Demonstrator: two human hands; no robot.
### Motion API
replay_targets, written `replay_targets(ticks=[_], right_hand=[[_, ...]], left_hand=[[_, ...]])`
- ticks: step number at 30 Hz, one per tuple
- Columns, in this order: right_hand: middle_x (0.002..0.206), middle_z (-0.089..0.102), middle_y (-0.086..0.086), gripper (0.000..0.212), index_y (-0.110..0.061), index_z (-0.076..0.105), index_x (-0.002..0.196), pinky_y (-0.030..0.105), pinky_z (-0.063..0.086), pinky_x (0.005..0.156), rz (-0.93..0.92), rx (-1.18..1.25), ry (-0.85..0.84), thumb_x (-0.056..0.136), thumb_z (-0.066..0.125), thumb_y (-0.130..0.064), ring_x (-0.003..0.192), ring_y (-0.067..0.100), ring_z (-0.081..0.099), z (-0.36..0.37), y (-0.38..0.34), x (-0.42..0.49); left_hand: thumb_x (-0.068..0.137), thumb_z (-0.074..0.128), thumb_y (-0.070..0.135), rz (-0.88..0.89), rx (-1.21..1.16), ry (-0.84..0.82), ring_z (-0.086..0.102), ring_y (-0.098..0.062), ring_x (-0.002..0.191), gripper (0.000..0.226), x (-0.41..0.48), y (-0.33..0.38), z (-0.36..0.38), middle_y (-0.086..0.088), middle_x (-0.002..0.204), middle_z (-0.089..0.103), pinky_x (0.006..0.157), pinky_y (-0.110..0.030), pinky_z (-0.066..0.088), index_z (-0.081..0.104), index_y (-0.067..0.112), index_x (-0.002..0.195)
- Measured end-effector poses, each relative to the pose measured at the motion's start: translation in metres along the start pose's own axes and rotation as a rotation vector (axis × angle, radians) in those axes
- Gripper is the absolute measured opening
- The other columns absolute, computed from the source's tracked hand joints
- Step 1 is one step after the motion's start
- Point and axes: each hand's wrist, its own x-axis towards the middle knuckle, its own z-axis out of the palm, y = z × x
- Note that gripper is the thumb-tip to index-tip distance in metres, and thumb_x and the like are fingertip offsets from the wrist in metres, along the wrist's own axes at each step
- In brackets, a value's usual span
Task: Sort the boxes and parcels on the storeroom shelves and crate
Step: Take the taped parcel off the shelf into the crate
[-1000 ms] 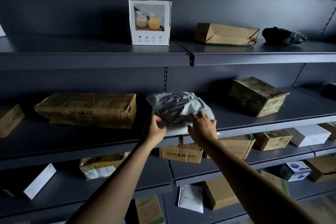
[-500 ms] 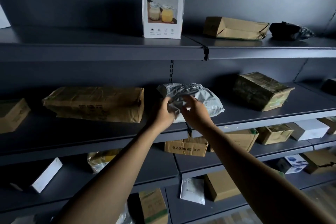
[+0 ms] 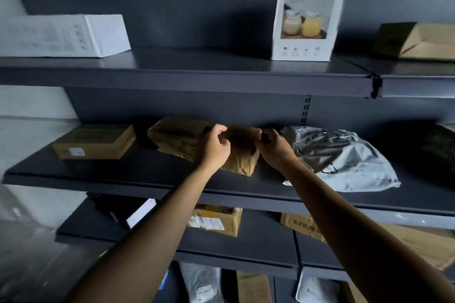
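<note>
L hand [image 3: 214,149] & R hand [image 3: 277,149] curl close together at the right end of the brown parcel [image 3: 177,138], which lies on the shelf [image 3: 147,186] back from its front edge, beside the grey poly bag [image 3: 344,155], prob so I can pull it out; actual grip, can't tell

One view only: head-worn, wide-angle. Landmark: long brown parcel [image 3: 177,140], just left of frame centre.

Camera stands in front of the shelving [image 3: 172,187] and faces its back wall. It is near: both arms enter at the bottom edge and run up to the left hand [image 3: 214,147] and right hand [image 3: 274,149] at the parcel.

Lens sits higher than the parcel. The top faces of its board, the board above it and the boards below it all show.

Frame is rolled: board edges drop toward the right of the parcel.

Left of the parcel the view passes the shelving's end to a pale wall [image 3: 32,106]. Left margin is blurred.
</note>
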Motion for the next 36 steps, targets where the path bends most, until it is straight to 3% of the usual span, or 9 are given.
replay_targets(ticks=[6, 11, 15, 20, 23, 26, 31, 34, 36], right_hand=[[0.139, 0.049, 0.019, 0.065, -0.008, 0.038, 0.144, 0.039, 0.033, 0.11, 0.086, 0.129, -0.101, 0.09, 0.065, -0.033, 0.133, 0.033, 0.042, 0.013, 0.002, 0.024], [0.137, 0.048, 0.016, 0.092, -0.017, 0.033, 0.147, 0.046, 0.041, 0.108, 0.108, 0.241, -0.127, 0.072, 0.078, -0.046, 0.128, 0.03, 0.048, 0.025, 0.006, 0.028], [0.134, 0.048, 0.013, 0.086, -0.019, 0.043, 0.142, 0.04, 0.046, 0.101, 0.176, 0.113, -0.167, 0.071, 0.076, -0.055, 0.121, 0.029, 0.051, 0.027, -0.007, 0.017], [0.111, 0.06, 0.009, 0.043, -0.013, 0.051, 0.125, 0.03, 0.052, 0.059, 0.254, 0.248, -0.167, 0.089, 0.068, -0.031, 0.081, 0.02, 0.059, 0.036, -0.023, -0.003], [0.11, 0.054, 0.01, 0.044, -0.009, 0.047, 0.13, 0.031, 0.054, 0.056, 0.321, 0.271, -0.159, 0.093, 0.063, -0.028, 0.072, 0.02, 0.058, 0.039, -0.036, -0.021], [0.117, 0.054, 0.016, 0.036, -0.009, 0.047, 0.127, 0.035, 0.055, 0.058, 0.359, 0.307, -0.097, 0.096, 0.058, -0.025, 0.075, 0.025, 0.058, 0.043, -0.046, -0.042], [0.113, 0.058, 0.019, 0.032, -0.022, 0.048, 0.133, 0.037, 0.053, 0.064, 0.349, 0.345, -0.054, 0.102, 0.041, -0.017, 0.079, 0.032, 0.06, 0.048, -0.06, -0.075], [0.102, 0.06, 0.01, 0.025, -0.023, 0.059, 0.12, 0.041, 0.055, 0.073, 0.513, 0.387, -0.061, 0.1, 0.045, -0.026, 0.081, 0.03, 0.061, 0.053, -0.067, -0.093], [0.106, 0.059, 0.01, 0.02, -0.017, 0.061, 0.111, 0.044, 0.055, 0.074, 0.566, 0.426, -0.052, 0.099, 0.046, -0.022, 0.093, 0.029, 0.06, 0.056, -0.066, -0.103]], left_hand=[[0.095, 0.049, 0.002, -0.159, 0.043, 0.006, 0.047, -0.021, 0.126, 0.035, 0.0, -0.018, -0.01, -0.006, 0.134, 0.051, 0.088, -0.016, 0.033, 0.052, 0.009, 0.128], [0.093, 0.052, 0.005, -0.25, 0.002, 0.054, 0.052, -0.019, 0.11, 0.032, -0.005, -0.031, -0.017, -0.006, 0.124, 0.055, 0.086, -0.025, 0.041, 0.053, 0.011, 0.124], [0.095, 0.058, 0.022, -0.507, -0.238, 0.043, 0.055, -0.021, 0.106, 0.041, -0.01, -0.044, -0.029, -0.01, 0.132, 0.052, 0.09, -0.039, 0.054, 0.048, 0.008, 0.132], [0.088, 0.059, 0.054, -0.629, -0.411, -0.144, 0.052, -0.029, 0.123, 0.067, -0.021, -0.057, -0.039, -0.006, 0.143, 0.045, 0.069, -0.036, 0.06, 0.04, 0.019, 0.142], [0.078, 0.065, 0.064, -0.656, -0.524, -0.196, 0.053, -0.028, 0.122, 0.079, -0.023, -0.067, -0.049, -0.004, 0.144, 0.046, 0.055, -0.031, 0.057, 0.038, 0.026, 0.142], [0.082, 0.059, 0.064, -0.698, -0.685, -0.249, 0.056, -0.032, 0.118, 0.058, -0.026, -0.074, -0.065, -0.008, 0.134, 0.051, 0.064, -0.038, 0.057, 0.041, 0.029, 0.125], [0.085, 0.071, 0.036, -0.615, -0.821, -0.198, 0.061, -0.022, 0.102, 0.04, -0.038, -0.095, -0.082, -0.007, 0.124, 0.061, 0.07, -0.031, 0.051, 0.057, 0.022, 0.119], [0.071, 0.083, 0.032, -0.572, -0.899, -0.277, 0.059, -0.017, 0.106, 0.059, -0.047, -0.099, -0.091, -0.003, 0.126, 0.062, 0.075, -0.028, 0.049, 0.058, 0.023, 0.123], [0.064, 0.086, 0.039, -0.589, -0.857, -0.328, 0.055, -0.022, 0.116, 0.085, -0.053, -0.098, -0.095, -0.001, 0.131, 0.056, 0.091, -0.034, 0.05, 0.047, 0.022, 0.138]])
